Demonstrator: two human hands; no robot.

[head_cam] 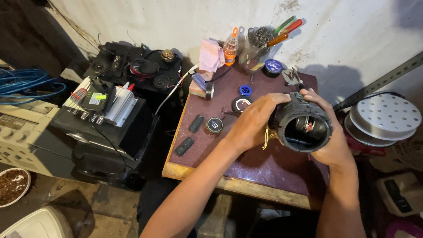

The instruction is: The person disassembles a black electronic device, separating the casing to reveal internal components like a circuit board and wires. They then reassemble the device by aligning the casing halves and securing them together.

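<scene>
I am holding a round black plastic tube with an open end (303, 128) up over the dark red wooden table (246, 165), and I am looking right into its open mouth. My right hand (331, 140) is curling around the far side and the bottom of the tube, gripping it tight. My left hand (251, 124) is pressing on the near side, with the fingers bent over the top edge. Thin yellow wires (267, 140) are hanging out between my left hand and the tube. Inside I am seeing small parts, one with a bit of red, but it is too dark to tell what they are. I think I am checking the inside of the tube and getting ready to work on it. The next move needs a steady hold with one hand, so the other can go free. The small round black button piece (214, 125) and the two flat black bars (190, 134) are lying near on the table.
</scene>
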